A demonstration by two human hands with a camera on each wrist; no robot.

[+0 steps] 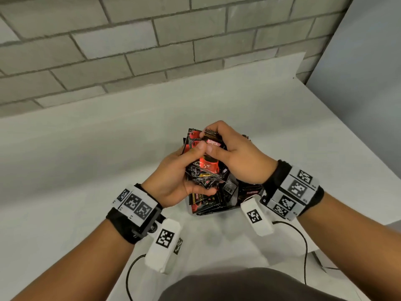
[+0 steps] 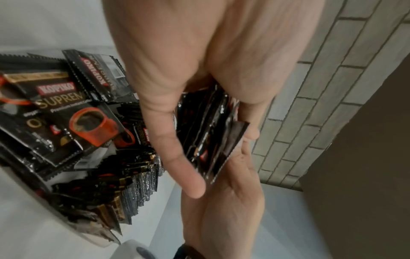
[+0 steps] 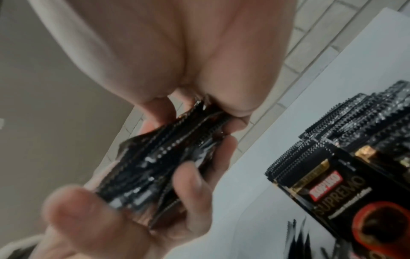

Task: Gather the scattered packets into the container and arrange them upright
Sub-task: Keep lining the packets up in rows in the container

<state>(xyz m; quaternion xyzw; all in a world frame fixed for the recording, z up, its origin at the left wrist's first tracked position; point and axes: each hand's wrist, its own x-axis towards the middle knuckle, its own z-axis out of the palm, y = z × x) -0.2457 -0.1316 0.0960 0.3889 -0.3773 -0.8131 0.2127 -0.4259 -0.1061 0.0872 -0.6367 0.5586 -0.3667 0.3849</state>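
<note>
In the head view, centre of the frame, the left hand (image 1: 173, 174) and right hand (image 1: 236, 157) cover most of the held bundle of packets (image 1: 206, 166), so its count cannot be told. The container (image 1: 217, 210) beneath shows only a sliver (walls hidden by packets and wrists). The right wrist view is blurred: the fingers (image 3: 195, 185) at lower left smear, and the Supremo packet (image 3: 346, 198) is cut by the right edge.

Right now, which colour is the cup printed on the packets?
Red-orange cup on black packets; left wrist view.
</note>
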